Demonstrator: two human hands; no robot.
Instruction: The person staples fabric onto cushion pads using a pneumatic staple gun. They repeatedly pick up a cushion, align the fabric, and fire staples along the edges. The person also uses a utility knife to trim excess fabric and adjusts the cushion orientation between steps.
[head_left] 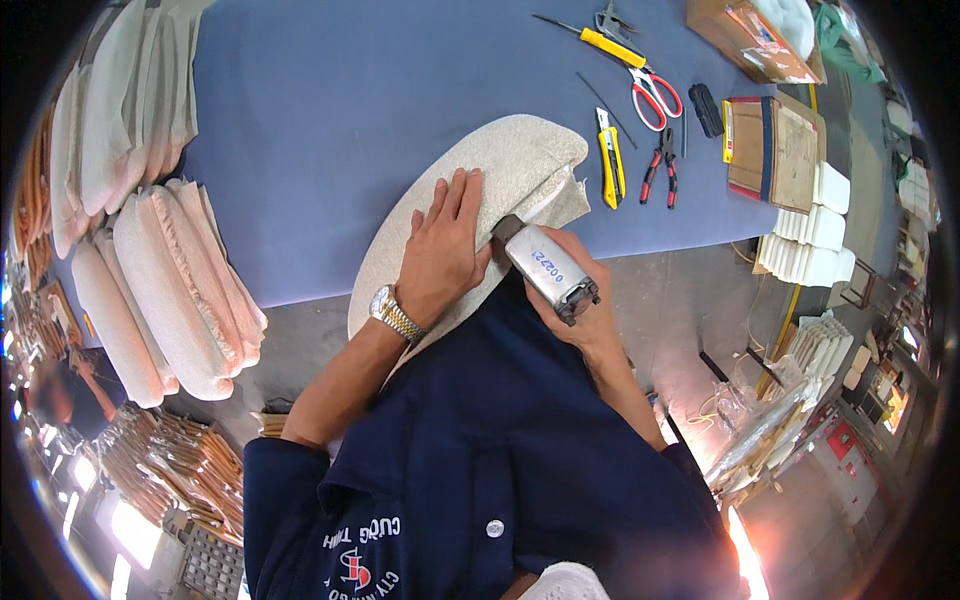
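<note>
A curved, light grey-beige upholstered cushion (510,150) lies at the table's near edge and hangs partly over it toward my body. My left hand (445,245) rests flat on its fabric, fingers stretched and pointing away from me. My right hand (590,290) is wrapped round a silver, box-shaped staple gun (545,262). The dark nose of the tool meets the cushion near a fold of loose fabric (565,200) on its right side. Most of my right fingers are hidden behind the tool, and the nose's exact contact cannot be made out.
On the blue table (330,130) lie a yellow cutter knife (610,160), red-handled pliers (660,170), red-and-white scissors (655,98) and a yellow-handled screwdriver (612,47). Cardboard boxes (775,150) stand at the right. Padded beige cushions (170,290) are stacked at the left.
</note>
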